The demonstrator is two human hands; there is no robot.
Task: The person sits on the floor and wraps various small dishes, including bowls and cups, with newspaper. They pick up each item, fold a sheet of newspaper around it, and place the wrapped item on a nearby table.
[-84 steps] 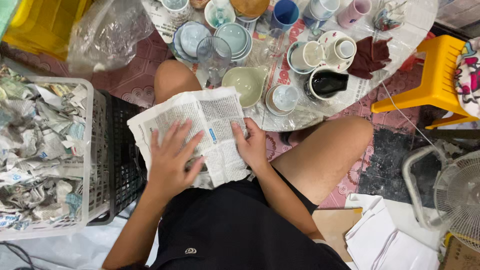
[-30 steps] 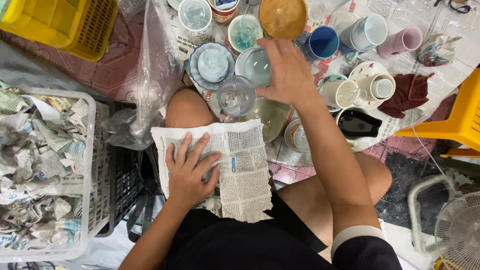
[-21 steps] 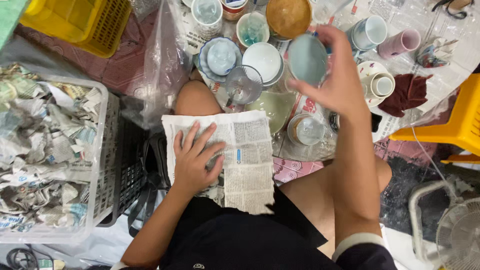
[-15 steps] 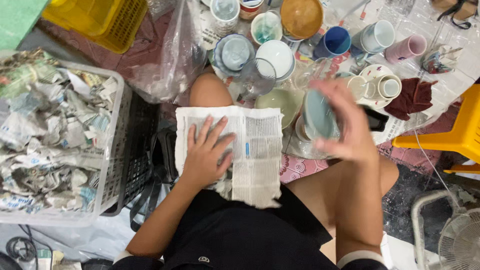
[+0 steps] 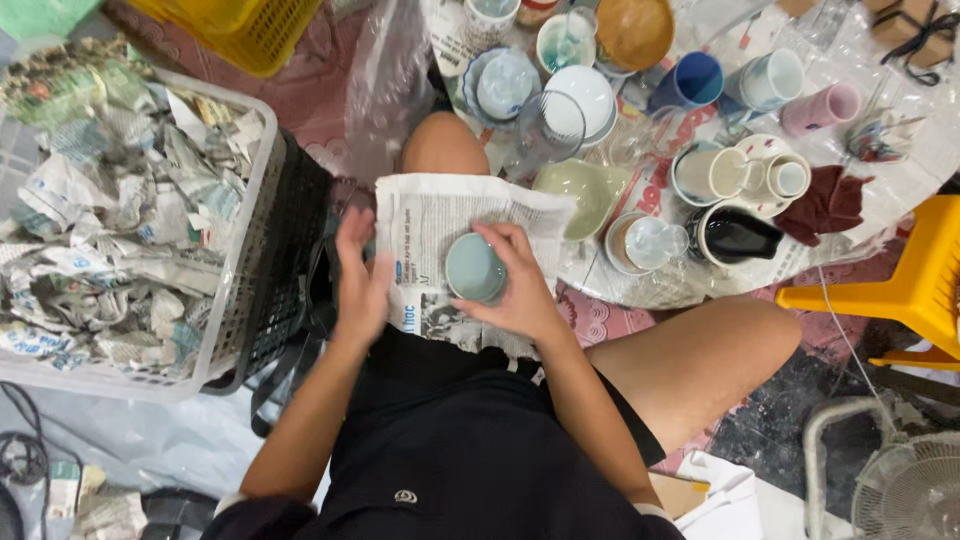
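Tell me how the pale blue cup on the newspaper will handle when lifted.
The pale blue cup looks glazed ceramic, so probably rigid, breakable and slightly slick. The right hand spans it, so it is likely light. Resting on loose newspaper over a lap, it could tip.

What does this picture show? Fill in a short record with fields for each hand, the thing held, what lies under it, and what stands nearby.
Right hand: holds a small pale blue bowl over the newspaper sheet
Left hand: open, fingers spread, at the sheet's left edge
Newspaper sheet: spread on the person's lap
Left side: white basket full of crumpled newspaper
Ahead: cups, bowls and glasses on a low round table
Right side: yellow stool, fan
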